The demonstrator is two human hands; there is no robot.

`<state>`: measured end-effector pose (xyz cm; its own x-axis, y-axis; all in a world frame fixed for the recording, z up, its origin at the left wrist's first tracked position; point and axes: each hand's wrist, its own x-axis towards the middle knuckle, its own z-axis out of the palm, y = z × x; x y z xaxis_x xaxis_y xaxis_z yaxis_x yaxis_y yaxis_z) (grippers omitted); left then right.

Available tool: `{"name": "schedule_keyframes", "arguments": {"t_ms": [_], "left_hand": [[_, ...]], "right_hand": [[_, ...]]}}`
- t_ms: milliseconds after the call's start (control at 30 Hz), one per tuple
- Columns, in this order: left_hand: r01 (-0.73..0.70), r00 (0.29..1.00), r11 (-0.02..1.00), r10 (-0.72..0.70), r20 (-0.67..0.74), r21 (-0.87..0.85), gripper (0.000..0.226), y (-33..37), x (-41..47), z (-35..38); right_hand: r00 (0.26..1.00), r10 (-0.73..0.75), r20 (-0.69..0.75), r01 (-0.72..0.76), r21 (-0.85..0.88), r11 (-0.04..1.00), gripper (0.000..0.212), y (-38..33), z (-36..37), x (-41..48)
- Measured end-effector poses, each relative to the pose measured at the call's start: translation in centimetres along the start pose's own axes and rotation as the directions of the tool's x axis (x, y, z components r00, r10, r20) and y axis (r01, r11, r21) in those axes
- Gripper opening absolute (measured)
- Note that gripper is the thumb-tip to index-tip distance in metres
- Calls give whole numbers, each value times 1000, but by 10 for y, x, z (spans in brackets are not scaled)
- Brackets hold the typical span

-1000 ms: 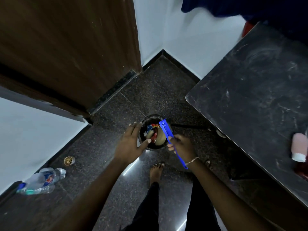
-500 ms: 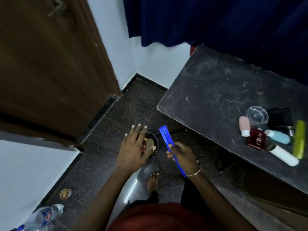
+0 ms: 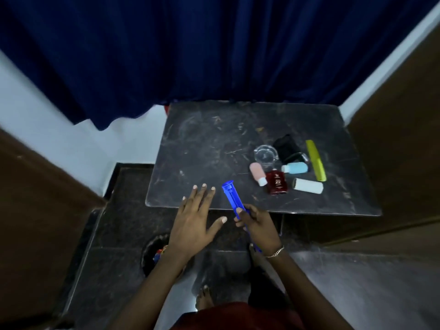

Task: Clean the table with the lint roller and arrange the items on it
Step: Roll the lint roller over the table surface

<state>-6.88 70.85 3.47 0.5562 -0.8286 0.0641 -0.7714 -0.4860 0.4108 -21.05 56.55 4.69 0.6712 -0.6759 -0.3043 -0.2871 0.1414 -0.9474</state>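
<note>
- My right grip [image 3: 258, 226] is curled round the blue lint roller [image 3: 232, 195], whose head sits over the tabletop's [image 3: 202, 151] near edge.
- My left grip [image 3: 195, 220] is spread flat, holding nothing, just beside it.

Single head cam, wide-angle, wearer standing just off the bench [image 3: 202, 151] near edge. Faces forward and steeply down: whole bench top mid-frame, curtain [image 3: 214, 55] behind its far edge, floor [image 3: 357, 282] and a foot [image 3: 204, 296] at bottom. Left hand [image 3: 192, 222] and right hand [image 3: 259, 227] are nearest the lens, by the left part of the near edge.
</note>
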Motion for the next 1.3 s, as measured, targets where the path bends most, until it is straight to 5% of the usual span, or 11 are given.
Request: {"name": "schedule_keyframes", "arguments": {"t_ms": [633,867,967,1300], "left_hand": [[-356,917,934,344,202,25,77,206,213,119],[-390,844,916,315,435,93,65,244,248,173],[-367,820,927,280,499,83,58,248,253,189],[-335,830,929,212,515,157,53,246,250,209]], "right_hand": [[930,-19,-366,13,-18,1000,14,-2,-258,107],[928,1,-371,-58,-141,988,29,13,-318,124],[931,6,-365,-65,-150,986,17,13,-335,129],[933,69,-353,-111,-101,989,9,13,-347,134]]}}
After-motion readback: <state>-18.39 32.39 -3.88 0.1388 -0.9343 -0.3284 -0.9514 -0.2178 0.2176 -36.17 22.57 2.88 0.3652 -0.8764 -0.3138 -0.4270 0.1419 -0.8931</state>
